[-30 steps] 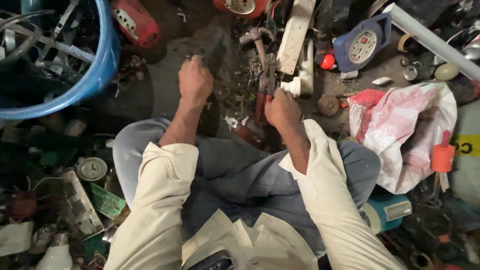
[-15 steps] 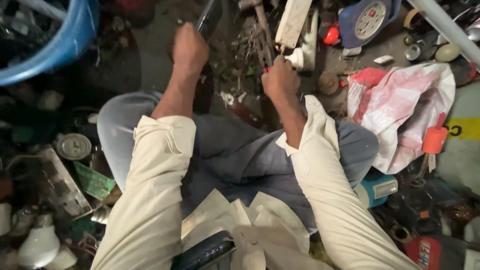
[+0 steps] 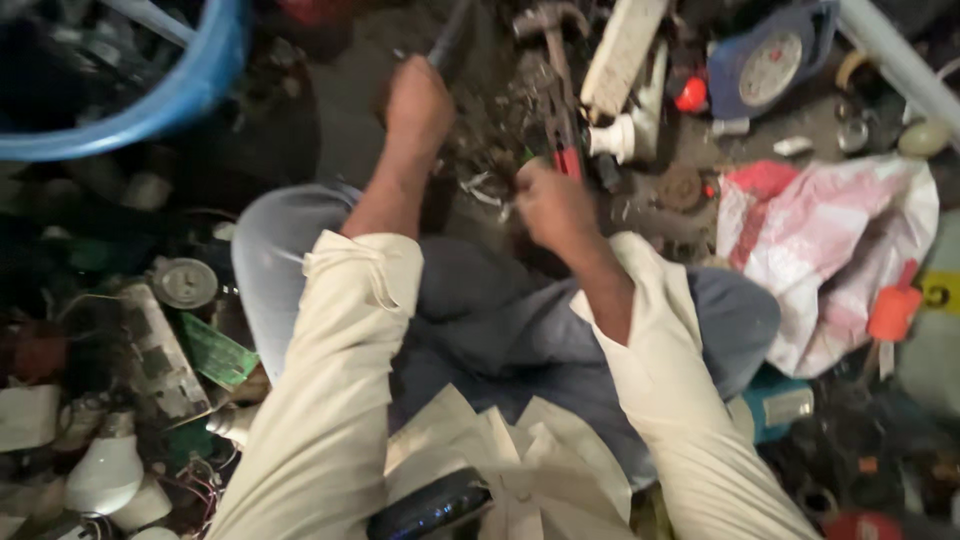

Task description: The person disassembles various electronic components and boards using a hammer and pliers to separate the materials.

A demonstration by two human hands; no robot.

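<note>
I sit on the floor with my knees apart, cream sleeves reaching forward. My left hand [image 3: 418,100] is closed around a dark bar-like tool [image 3: 452,32] that points up and away from me. My right hand [image 3: 548,203] is a fist over a heap of small metal scrap [image 3: 500,120]. It grips red-handled pliers [image 3: 564,158] whose jaws point away from me. A hammer [image 3: 548,35] lies just beyond the pliers. The picture is blurred, so small parts are hard to tell.
A blue plastic tub [image 3: 190,95] stands at the far left. A white and pink plastic bag [image 3: 850,240] lies at the right, a blue dial scale [image 3: 765,65] behind it. A green circuit board [image 3: 215,350] and white bulbs [image 3: 105,470] lie at my left.
The view has shifted, so everything sits higher in the frame. My left hand has lifted the dark tool further from me. My right hand stays at the scrap with the pliers.
</note>
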